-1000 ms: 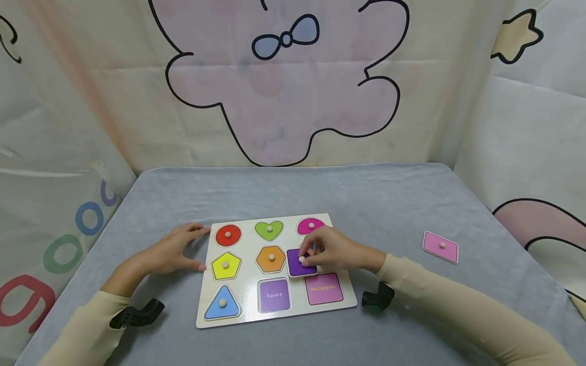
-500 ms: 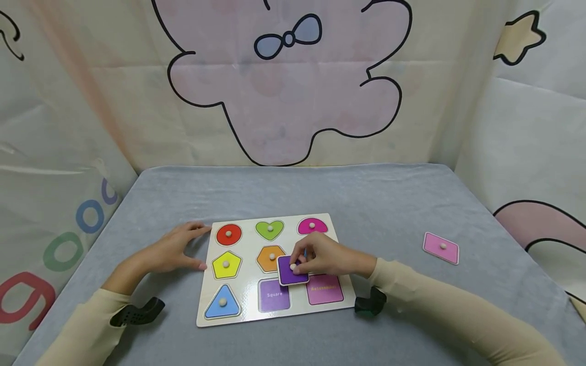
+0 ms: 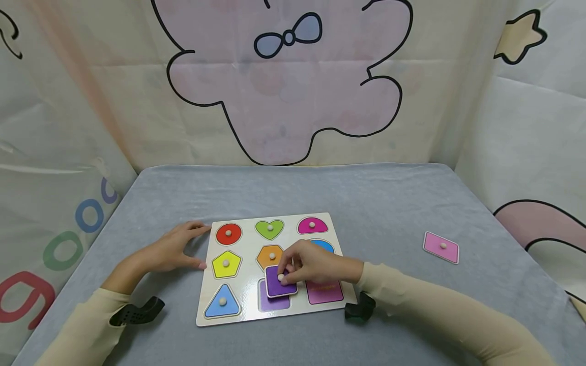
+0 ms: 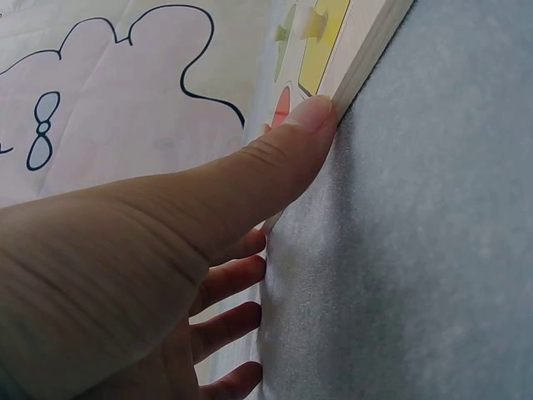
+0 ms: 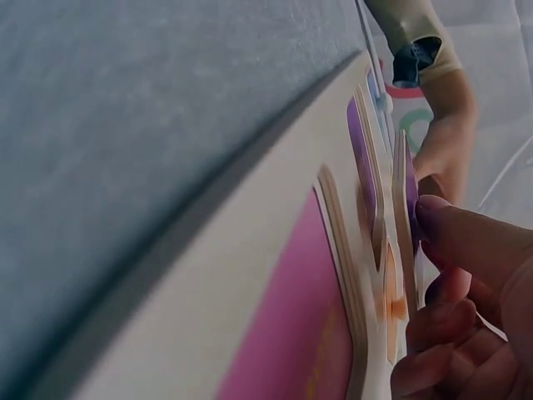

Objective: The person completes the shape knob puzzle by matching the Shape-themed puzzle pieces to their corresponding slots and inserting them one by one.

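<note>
My right hand pinches the white knob of a purple square puzzle piece between thumb and fingers. The piece is tilted over the white shape puzzle board, partly covering the lilac square recess. In the right wrist view, the square piece stands apart from the board's face. My left hand is spread along the board's left edge, thumb at the side and fingertips near the top corner. The left wrist view shows the thumb touching that edge. To the right of the square recess is the pink rectangular recess.
A pink rectangular knobbed piece lies on the grey cloth at the right. Several knobbed pieces sit in the board, among them a blue triangle, a yellow pentagon and a red circle. Printed curtains enclose the table.
My right hand has carried the purple square piece leftward and toward me, from beside the orange hexagon to over the square recess. The left hand has stayed at the board's edge.
</note>
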Tool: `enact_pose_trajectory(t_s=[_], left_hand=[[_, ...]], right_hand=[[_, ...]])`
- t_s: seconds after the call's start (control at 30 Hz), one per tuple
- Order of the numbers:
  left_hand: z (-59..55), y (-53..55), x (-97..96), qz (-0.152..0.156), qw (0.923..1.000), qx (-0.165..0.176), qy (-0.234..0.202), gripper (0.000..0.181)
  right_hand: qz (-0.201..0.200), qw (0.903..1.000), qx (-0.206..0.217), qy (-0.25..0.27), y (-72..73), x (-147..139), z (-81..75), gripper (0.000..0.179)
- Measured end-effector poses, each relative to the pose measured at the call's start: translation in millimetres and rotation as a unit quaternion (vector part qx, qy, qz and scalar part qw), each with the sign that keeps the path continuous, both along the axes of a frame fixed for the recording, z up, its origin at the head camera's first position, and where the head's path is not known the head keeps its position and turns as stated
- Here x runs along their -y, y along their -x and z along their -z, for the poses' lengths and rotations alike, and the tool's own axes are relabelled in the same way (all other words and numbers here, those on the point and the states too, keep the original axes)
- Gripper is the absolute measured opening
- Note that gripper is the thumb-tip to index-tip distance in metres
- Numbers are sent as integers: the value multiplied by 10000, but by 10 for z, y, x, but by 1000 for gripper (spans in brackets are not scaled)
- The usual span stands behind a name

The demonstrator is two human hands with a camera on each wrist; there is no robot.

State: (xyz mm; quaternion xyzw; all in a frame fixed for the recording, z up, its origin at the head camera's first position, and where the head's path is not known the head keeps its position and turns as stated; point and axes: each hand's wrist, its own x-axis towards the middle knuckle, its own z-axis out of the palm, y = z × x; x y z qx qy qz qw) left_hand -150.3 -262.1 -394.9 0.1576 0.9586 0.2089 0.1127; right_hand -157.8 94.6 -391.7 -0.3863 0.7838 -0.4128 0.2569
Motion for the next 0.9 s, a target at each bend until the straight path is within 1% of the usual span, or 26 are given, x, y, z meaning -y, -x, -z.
enact_pose_trajectory(t_s=[0.1,0.4,0.63,0.9], left_hand=[[-4,-2,1,10,10000,-5,-4,98],[-10,-5,-4,2,10000,-44,-1,97],[-12,-9,-4,31,10000,-38,-15,97],[-19,-17,-10,12,10000,-10,-34,97]], right_hand=[[-17,10000,61,-36,-34,34,6,7],[-123,9996,-47,-241,-87,120,63,8],[-167,9995,-127,-245,-94,140,105,9],[-212,9989,-146,-402,-104,162,92,9]])
